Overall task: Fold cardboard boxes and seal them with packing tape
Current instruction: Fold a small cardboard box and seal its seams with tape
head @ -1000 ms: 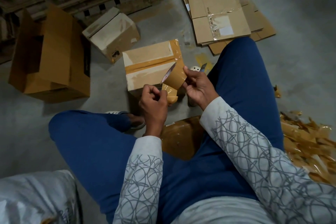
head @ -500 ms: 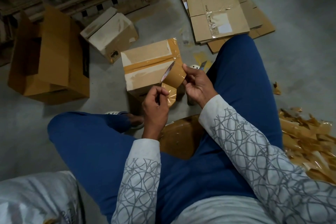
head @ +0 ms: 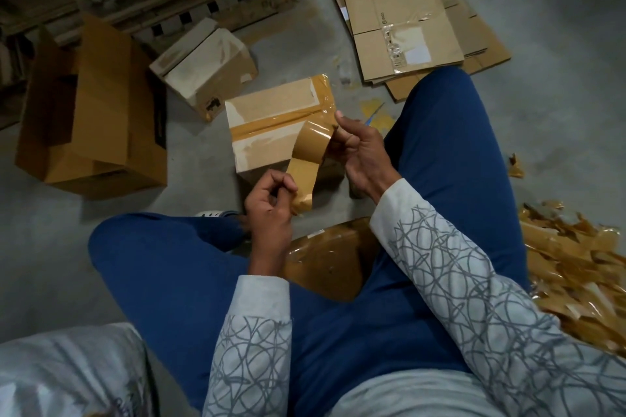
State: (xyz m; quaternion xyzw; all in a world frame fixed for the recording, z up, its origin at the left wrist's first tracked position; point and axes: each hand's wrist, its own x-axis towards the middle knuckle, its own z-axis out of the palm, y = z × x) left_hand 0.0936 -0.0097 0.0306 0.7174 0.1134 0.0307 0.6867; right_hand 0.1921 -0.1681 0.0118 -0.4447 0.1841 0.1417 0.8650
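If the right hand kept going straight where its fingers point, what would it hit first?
Probably the taped cardboard box just beyond the tape roll that the right hand holds; depth is unclear.

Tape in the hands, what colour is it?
The tape is shiny brown. It shows best in the head view, the only one here.
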